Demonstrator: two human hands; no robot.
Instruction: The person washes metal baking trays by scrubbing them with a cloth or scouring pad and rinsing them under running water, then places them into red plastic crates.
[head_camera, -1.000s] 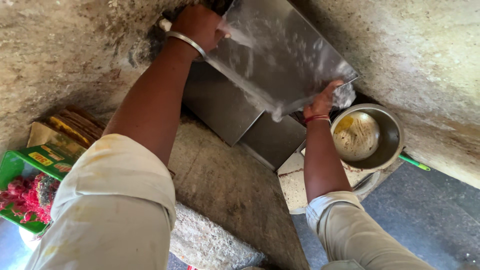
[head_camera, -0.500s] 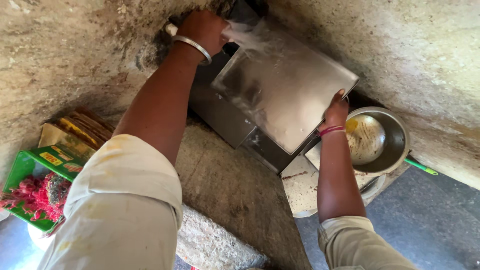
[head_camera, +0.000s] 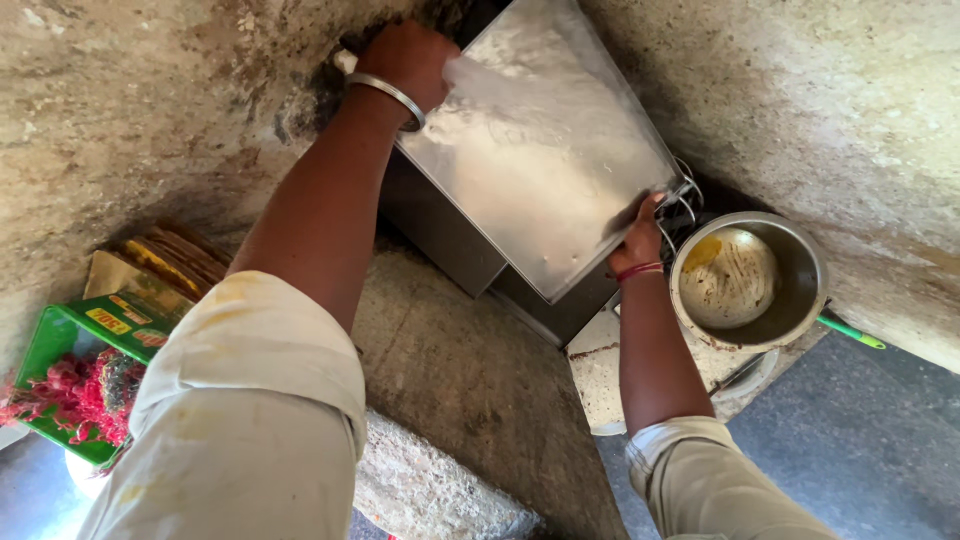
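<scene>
Left hand (head_camera: 412, 58): fingers clenched on the upper corner of a flat square steel sheet (head_camera: 545, 150); a metal bangle (head_camera: 388, 96) sits at the wrist. Right hand (head_camera: 640, 240): fingers wrapped around the sheet's lower right edge, red thread band at the wrist. Both hands grip the same sheet, which is held tilted, its wet face up, a thin film of water across the surface near the left hand.

Sheet sits above a dark metal box (head_camera: 470, 255), which stands against a rough stone wall (head_camera: 130, 110). Whether sheet and box touch, cannot tell.

Just beside the right hand: a round steel pot (head_camera: 750, 280), upright, inside stained yellowish. It rests on a pale round slab (head_camera: 610, 375). A green rod (head_camera: 850, 330) pokes out behind the pot.

Far left, well apart from the hands: a green carton (head_camera: 75, 345) with red flowers (head_camera: 70, 395), and a stack of brownish flat packets (head_camera: 165, 260) above it. Both sleeves are cream-coloured.
</scene>
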